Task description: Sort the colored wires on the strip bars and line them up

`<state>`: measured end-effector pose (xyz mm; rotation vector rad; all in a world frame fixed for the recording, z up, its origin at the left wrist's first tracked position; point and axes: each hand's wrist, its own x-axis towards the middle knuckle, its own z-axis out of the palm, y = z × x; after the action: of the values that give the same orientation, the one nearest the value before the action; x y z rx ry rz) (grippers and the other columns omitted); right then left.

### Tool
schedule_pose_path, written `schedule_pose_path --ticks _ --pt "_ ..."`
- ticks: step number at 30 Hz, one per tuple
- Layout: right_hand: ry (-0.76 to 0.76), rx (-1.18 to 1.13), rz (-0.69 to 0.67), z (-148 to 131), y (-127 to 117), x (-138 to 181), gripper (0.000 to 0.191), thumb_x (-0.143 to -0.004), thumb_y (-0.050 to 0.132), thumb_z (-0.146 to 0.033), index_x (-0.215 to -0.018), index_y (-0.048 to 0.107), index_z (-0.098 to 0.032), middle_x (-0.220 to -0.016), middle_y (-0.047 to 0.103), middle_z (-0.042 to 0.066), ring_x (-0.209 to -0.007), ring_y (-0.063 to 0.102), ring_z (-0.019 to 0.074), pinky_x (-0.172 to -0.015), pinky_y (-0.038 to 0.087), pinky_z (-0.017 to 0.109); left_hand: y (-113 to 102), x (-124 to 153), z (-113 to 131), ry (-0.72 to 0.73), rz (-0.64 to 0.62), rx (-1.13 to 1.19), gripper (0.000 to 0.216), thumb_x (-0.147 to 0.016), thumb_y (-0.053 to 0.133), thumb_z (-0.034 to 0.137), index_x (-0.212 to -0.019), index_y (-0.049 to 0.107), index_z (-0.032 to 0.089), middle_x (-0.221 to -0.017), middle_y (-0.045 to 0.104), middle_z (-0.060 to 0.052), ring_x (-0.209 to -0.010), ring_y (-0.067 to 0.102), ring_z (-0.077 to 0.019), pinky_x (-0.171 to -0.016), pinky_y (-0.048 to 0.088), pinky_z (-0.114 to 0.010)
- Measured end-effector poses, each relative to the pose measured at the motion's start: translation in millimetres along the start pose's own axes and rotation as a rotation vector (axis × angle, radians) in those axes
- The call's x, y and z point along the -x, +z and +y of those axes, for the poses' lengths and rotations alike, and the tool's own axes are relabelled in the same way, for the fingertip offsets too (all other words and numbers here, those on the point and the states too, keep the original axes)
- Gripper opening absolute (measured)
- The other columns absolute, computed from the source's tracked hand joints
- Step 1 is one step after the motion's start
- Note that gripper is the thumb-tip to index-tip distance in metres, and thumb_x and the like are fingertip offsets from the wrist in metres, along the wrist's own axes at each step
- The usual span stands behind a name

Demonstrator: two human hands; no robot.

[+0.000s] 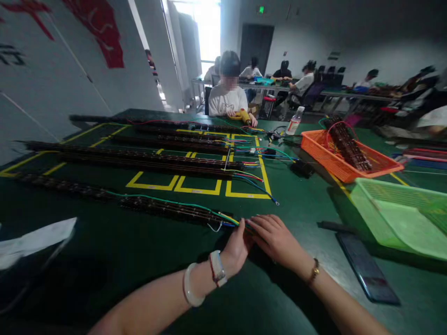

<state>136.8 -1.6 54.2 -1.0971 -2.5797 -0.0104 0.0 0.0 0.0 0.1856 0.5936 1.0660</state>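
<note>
My left hand [238, 246] grips the end of a bundle of coloured wires [228, 220], thumb on top. Green, yellow and blue wires show in it, running out of a long dark wiring harness [167, 208] that lies across the table. My right hand [274, 236] meets the left one, its fingers bent over the same wire ends, whose tips are hidden under it. A loose white cable tie [215, 227] sticks out from the harness just left of my hands. A separate green wire lies along the harness top.
More dark harnesses [150, 158] lie over yellow tape outlines beyond my hands. At right are a green basket [370, 209], an orange basket [324, 156] holding a dark bundle, and a phone [365, 265]. A person opposite holds a yellow heat gun [242, 115]. A bottle [295, 122] stands nearby.
</note>
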Motion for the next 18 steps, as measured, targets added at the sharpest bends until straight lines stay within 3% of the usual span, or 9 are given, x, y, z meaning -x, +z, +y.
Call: schedule_pose_path --ticks 4,8,13,18 --pt "0.202 0.005 0.105 3.7 -13.2 33.0 0.016 -0.091 0.048 -0.029 -0.094 0.06 -0.018 -0.091 0.063 0.007 -0.087 0.055 0.0197 -0.08 0.039 0.034 2.6 6.0 5.9 0.005 -0.037 -0.046 0.024 -0.083 0.057 0.039 -0.091 0.06 0.016 -0.101 0.067 -0.009 -0.107 0.057 -0.0216 -0.099 0.037 -0.038" --pt "0.394 0.071 0.131 -5.7 -8.5 66.3 0.029 -0.091 0.048 -0.036 -0.069 0.056 -0.019 -0.067 0.056 0.003 -0.065 0.05 0.0166 -0.064 0.033 0.03 4.1 7.6 9.6 -0.025 -0.078 -0.037 0.025 -0.086 0.052 0.039 -0.086 0.061 0.016 -0.11 0.065 -0.012 -0.114 0.054 -0.0227 -0.104 0.032 -0.04" --pt "0.446 0.184 0.075 -28.8 18.0 85.2 0.03 -0.088 0.05 -0.045 -0.073 0.056 -0.02 -0.066 0.056 0.003 -0.064 0.05 0.0187 -0.064 0.031 0.031 3.2 6.2 10.9 -0.037 -0.11 -0.033 0.032 -0.088 0.046 0.042 -0.093 0.062 0.015 -0.123 0.058 -0.013 -0.121 0.048 -0.0226 -0.107 0.028 -0.039" --pt "0.475 0.222 0.02 -35.9 36.1 80.9 0.025 -0.093 0.041 -0.034 -0.075 0.053 -0.02 -0.069 0.059 0.004 -0.065 0.053 0.0199 -0.063 0.031 0.031 2.1 5.0 11.0 -0.051 -0.131 -0.029 0.034 -0.088 0.044 0.043 -0.098 0.061 0.015 -0.126 0.056 -0.013 -0.121 0.048 -0.0231 -0.108 0.027 -0.039"
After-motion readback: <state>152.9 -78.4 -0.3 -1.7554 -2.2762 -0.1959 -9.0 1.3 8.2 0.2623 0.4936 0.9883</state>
